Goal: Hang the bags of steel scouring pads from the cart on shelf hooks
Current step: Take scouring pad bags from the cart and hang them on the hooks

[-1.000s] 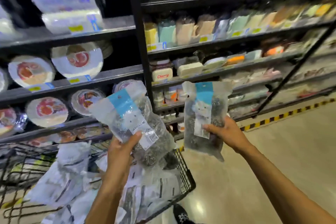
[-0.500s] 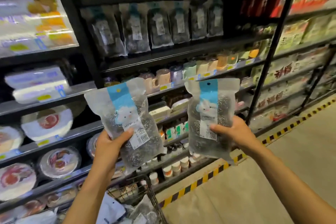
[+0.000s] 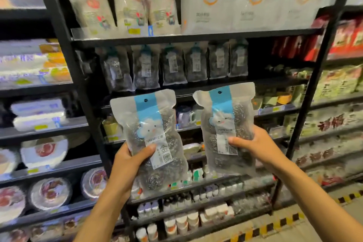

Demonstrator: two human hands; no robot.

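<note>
**Two bags up, one in each grip**

Head view, and I'm square on to the shelving. My left grip (image 3: pixel 127 165) is wrapped round the lower half of the left bag (image 3: pixel 155 133) of steel scouring pads, thumb across the front label and fingers curled behind. My right grip (image 3: pixel 255 145) has the right bag (image 3: pixel 225 122) the same way, thumb pressed on the white label and fingers out of sight at the back.

Both bags are upright, held in the air in front of the shelves. They sit side by side and just apart, the right one a little higher. Each has a blue strip at the top with a small hang hole (image 3: pixel 146 100) punched through it, and coils of steel wool show through the clear plastic.

Straight above, under the black shelf board (image 3: pixel 196 36), hangs a row of hanging bags (image 3: pixel 172 65) of the same kind, packed edge to edge. The hooks I cannot make out in the dark. On top of that board stand white packs (image 3: pixel 129 6) and large pale bags (image 3: pixel 216 2) with orange print.

Off to the left are wrapped plates (image 3: pixel 45 151). Low down there are small bottles (image 3: pixel 176 220) in rows. Bottom right, striped tape (image 3: pixel 275 224) runs along the floor.
</note>
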